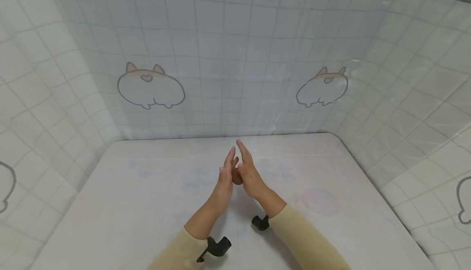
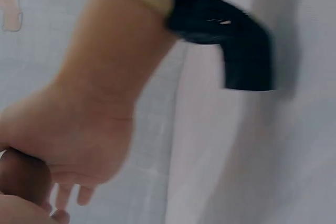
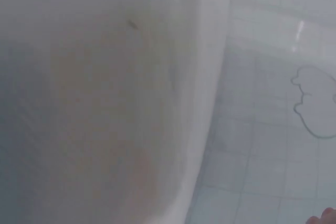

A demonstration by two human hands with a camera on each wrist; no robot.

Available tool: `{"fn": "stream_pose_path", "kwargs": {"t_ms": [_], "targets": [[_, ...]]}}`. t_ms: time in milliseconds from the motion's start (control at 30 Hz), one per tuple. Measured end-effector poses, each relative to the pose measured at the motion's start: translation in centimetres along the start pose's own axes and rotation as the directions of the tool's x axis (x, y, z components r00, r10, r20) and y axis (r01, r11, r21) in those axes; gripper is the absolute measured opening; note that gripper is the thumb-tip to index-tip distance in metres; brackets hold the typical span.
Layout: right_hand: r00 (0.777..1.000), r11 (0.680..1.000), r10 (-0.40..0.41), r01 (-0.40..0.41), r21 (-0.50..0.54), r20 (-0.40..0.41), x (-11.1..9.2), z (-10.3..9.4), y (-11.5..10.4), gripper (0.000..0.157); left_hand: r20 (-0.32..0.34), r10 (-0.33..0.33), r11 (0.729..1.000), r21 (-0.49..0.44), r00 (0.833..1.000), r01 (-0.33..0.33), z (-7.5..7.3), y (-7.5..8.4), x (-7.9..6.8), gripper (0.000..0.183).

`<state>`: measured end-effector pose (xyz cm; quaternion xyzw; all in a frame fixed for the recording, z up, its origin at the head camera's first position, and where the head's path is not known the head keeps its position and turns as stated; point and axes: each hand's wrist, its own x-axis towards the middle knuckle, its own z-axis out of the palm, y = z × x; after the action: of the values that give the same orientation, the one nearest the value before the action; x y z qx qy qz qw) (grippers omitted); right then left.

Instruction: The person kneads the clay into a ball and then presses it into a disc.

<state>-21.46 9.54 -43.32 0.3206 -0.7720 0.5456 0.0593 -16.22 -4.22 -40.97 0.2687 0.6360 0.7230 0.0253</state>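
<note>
In the head view, my left hand (image 1: 223,180) and right hand (image 1: 252,178) face each other palm to palm above the table (image 1: 147,204). Pressed between the palms is a rounded brown lump (image 1: 237,177). Both hands' fingers extend forward, nearly straight, with their tips close together. From the left wrist, the same lump (image 2: 23,176) looks smooth and dark brown against the left palm (image 2: 79,135), partly covered by the other hand. Only some fingertips (image 3: 324,217) enter the right wrist view, at its lower right corner.
Dark camera mounts (image 1: 219,246) stick out from both sleeved wrists. Behind the table rises a wall covering (image 1: 235,78) with a grid and cartoon animal outlines. Similar gridded sheets (image 1: 416,139) flank both sides. The tabletop has faint pastel patches.
</note>
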Motion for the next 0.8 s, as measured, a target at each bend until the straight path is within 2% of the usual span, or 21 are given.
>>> {"fn": "stream_pose_path", "kwargs": {"t_ms": [100, 267, 400, 500, 667, 800], "targets": [[0.999, 0.999, -0.038, 0.038, -0.009, 0.033, -0.3, 0.5, 0.1, 0.089, -0.04, 0.036, 0.999, -0.005, 0.999, -0.037, -0.3, 0.5, 0.3, 0.089], [0.988, 0.989, -0.147, 0.147, 0.004, 0.046, -0.6, 1.1, -0.5, 0.09, -0.129, 0.078, 0.995, 0.064, 0.989, -0.07, -1.0, 0.8, 0.9, 0.091], [0.97, 0.973, -0.233, 0.232, 0.017, 0.074, -1.0, 1.5, -0.8, 0.09, -0.205, 0.057, 0.994, 0.099, 0.977, -0.037, -1.5, 0.8, 1.5, 0.085], [0.954, 0.956, -0.294, 0.293, 0.018, 0.064, -1.4, 1.9, -0.9, 0.089, -0.241, 0.038, 0.995, 0.101, 0.97, -0.014, -1.6, 0.7, 1.8, 0.083], [0.927, 0.926, -0.375, 0.374, 0.041, 0.021, -1.7, 2.2, -1.5, 0.086, -0.275, 0.005, 0.993, 0.113, 0.962, 0.027, -1.7, -0.2, 2.3, 0.084], [0.908, 0.908, -0.419, 0.419, 0.023, -0.005, -1.6, 2.1, -2.3, 0.084, -0.256, -0.06, 0.989, 0.112, 0.965, 0.091, -1.6, -1.3, 2.0, 0.082]]}}
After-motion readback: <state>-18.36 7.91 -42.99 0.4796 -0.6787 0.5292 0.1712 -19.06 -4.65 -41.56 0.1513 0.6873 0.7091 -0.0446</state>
